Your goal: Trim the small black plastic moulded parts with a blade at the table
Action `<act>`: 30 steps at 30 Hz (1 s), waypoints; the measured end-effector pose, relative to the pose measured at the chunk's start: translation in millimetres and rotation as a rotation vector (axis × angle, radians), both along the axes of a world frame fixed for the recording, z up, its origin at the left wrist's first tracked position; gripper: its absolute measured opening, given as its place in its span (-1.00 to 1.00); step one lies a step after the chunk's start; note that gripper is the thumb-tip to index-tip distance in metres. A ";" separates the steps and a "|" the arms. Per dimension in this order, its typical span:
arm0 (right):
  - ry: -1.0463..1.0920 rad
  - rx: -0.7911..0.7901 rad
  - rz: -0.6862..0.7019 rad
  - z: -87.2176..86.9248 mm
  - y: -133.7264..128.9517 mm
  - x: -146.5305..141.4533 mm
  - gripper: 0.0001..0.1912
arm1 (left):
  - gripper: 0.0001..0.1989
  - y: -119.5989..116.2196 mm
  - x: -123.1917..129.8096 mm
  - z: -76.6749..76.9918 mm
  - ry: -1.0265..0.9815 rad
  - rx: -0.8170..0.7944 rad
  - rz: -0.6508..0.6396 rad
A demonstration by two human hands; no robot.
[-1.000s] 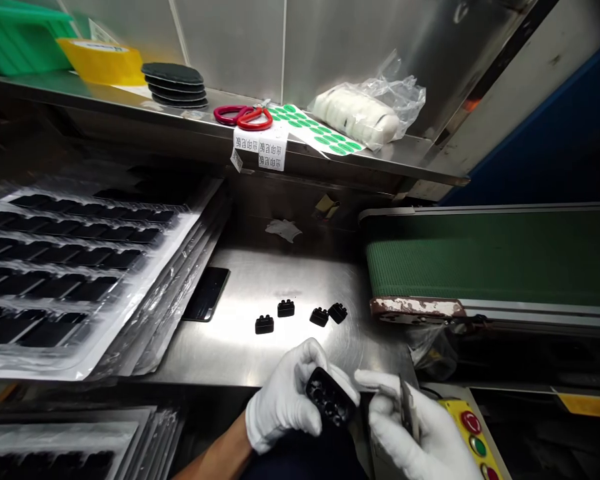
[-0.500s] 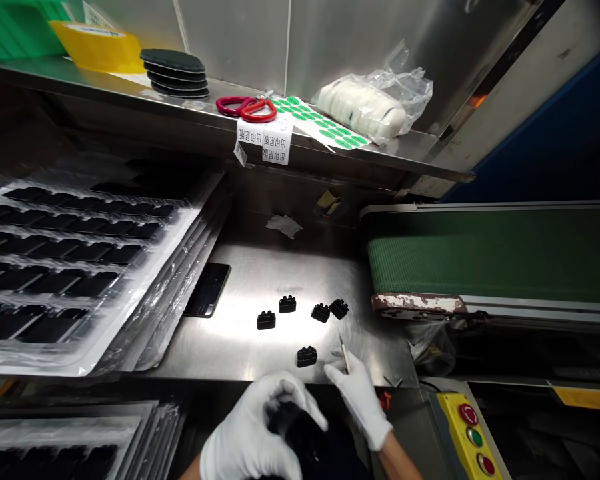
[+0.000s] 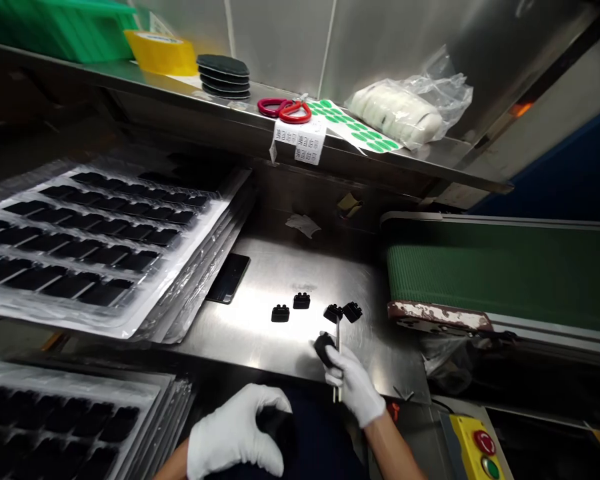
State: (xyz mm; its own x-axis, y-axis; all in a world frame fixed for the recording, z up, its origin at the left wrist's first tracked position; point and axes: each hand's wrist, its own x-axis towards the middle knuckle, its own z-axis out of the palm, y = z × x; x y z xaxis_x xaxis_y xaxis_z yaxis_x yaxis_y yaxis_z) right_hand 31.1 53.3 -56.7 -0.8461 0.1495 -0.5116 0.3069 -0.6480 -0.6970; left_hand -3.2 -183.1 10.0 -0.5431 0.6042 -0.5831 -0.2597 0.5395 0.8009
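Note:
My left hand [image 3: 243,430], in a white glove, curves its fingers and thumb around a dark rounded object [image 3: 277,427] at the bench's front edge; its kind is hard to make out. Gloved in white too, my right hand [image 3: 353,383] pinches a small black block [image 3: 325,348] above the metal bench. The same hand keeps a slim pointed tool [image 3: 338,340] against its palm, tip pointing away from me. Beyond it lie several black blocks with knobbed tops, among them one [image 3: 281,313] at left, one [image 3: 301,301] beside it and one [image 3: 353,311] at right.
Stacked plastic trays [image 3: 145,320] of black parts stand at left, next to a phone [image 3: 229,279]. A green conveyor belt [image 3: 505,280] runs at right, with a yellow button box [image 3: 473,447] below. Scissors [image 3: 295,112], tape [image 3: 160,53] and a bagged white bundle [image 3: 395,110] occupy the shelf.
My right hand has picked up the block nearest the bench's front edge, still keeping the slim tool. My left hand has moved slightly left and down. The camera view has shifted left.

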 end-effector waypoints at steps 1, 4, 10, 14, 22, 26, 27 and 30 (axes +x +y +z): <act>0.011 -0.086 0.005 17.0 0.3 9.0 -0.49 | -0.47 -3.2 -1.1 1.9 -0.009 -0.008 -0.016; 0.067 -0.417 -0.048 72.6 0.0 37.2 -0.50 | -0.52 -6.2 -5.8 7.5 -0.032 0.041 -0.086; 0.113 -1.080 -0.228 138.6 1.9 70.1 -0.51 | -0.58 10.5 -17.0 11.3 -0.087 0.089 -0.275; 0.140 -1.075 -0.260 144.3 7.3 79.9 -0.61 | -0.61 23.2 -21.8 8.0 -0.127 0.094 -0.354; 0.203 -1.138 -0.364 140.1 16.2 93.9 -0.56 | -0.61 46.0 -17.9 0.6 -0.221 0.114 -0.396; 0.160 -1.107 -0.412 139.6 16.8 94.4 -0.52 | -0.59 47.4 -16.9 -4.7 -0.207 0.161 -0.421; 0.146 -1.092 -0.422 140.0 16.4 94.0 -0.53 | -0.58 46.4 -17.6 -6.1 -0.212 0.157 -0.429; 0.096 -1.015 -0.448 141.9 14.4 91.0 -0.56 | -0.57 42.0 -21.4 -8.1 -0.229 0.110 -0.459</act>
State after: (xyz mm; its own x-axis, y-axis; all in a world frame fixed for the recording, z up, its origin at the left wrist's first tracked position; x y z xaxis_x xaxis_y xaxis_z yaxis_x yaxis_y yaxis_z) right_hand 122.1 67.7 85.2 -0.8630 0.0002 -0.5052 -0.1237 -0.9696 0.2110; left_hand -24.6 -141.2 1.9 -0.0741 0.8145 -0.5754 -0.1922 0.5545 0.8097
